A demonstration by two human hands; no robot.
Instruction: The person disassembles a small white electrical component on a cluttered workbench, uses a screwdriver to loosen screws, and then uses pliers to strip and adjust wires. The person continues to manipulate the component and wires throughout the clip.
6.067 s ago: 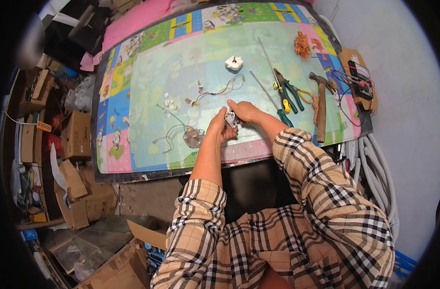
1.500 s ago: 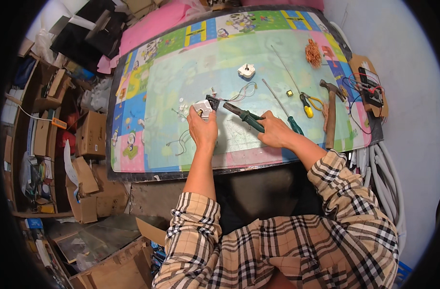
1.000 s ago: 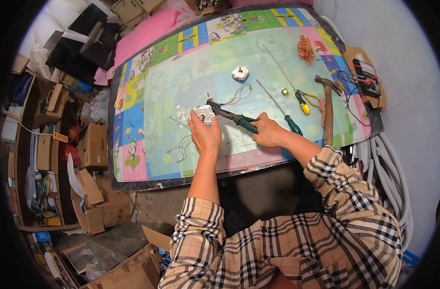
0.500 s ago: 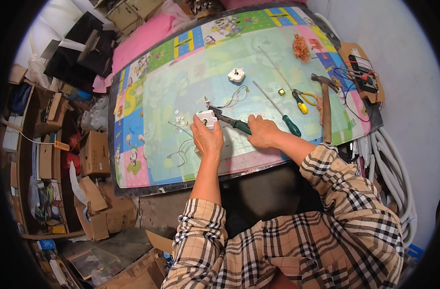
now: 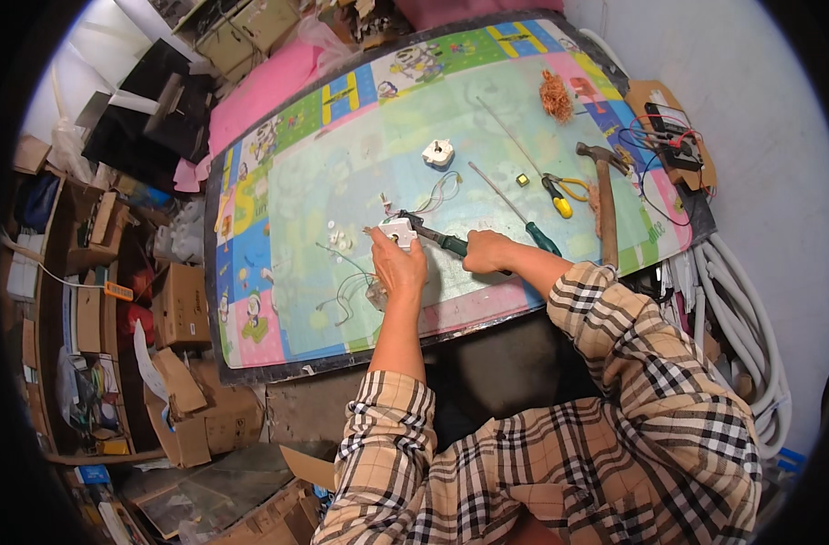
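Observation:
My left hand is closed around a small white boxy part with a dark opening in its face. In my right hand is a pair of green-handled pliers, wrapped in a fist. Their dark head meets the upper right edge of the white part, and the jaws are too small to make out clearly. Thin wires lie just beyond. Small white pieces and more loose wires are left of my left hand. A second white part sits farther back.
Right of my hands lie a green-handled screwdriver, yellow-handled pliers, a small yellow block and a hammer. A copper wire bundle is at the back. A multimeter rests at the table's right edge. Cardboard boxes stand left.
The view has shifted slightly. My right fist has turned a little on the pliers, and a handle end now shows past it. Both hands keep their hold, with the pliers still at the white part.

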